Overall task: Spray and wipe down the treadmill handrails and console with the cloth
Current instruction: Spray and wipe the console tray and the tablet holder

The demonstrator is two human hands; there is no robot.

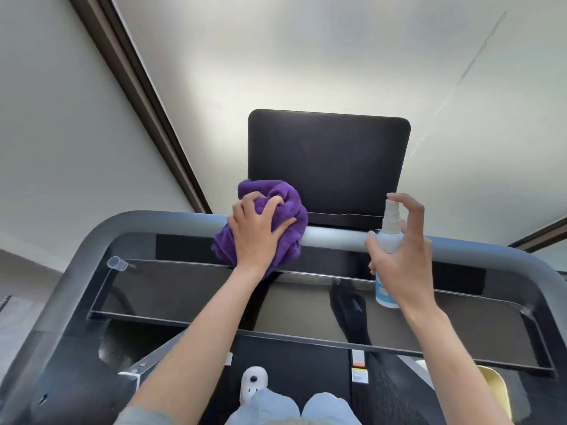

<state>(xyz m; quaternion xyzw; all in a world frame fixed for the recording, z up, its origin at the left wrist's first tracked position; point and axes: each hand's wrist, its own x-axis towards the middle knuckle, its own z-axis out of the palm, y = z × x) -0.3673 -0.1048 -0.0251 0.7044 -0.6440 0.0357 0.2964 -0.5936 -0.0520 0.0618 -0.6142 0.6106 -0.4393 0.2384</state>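
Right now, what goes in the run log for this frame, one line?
left hand presses cloth on handrail | right hand holds spray bottle, finger on nozzle | console dark

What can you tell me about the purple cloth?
The purple cloth looks soft and fluffy, like a microfibre towel. It is bunched into a crumpled wad, not folded flat. It sits on the front handrail, at the lower left corner of the dark screen, with one end hanging down. The left hand grips it from above, fingers spread over it and pressing it against the rail.
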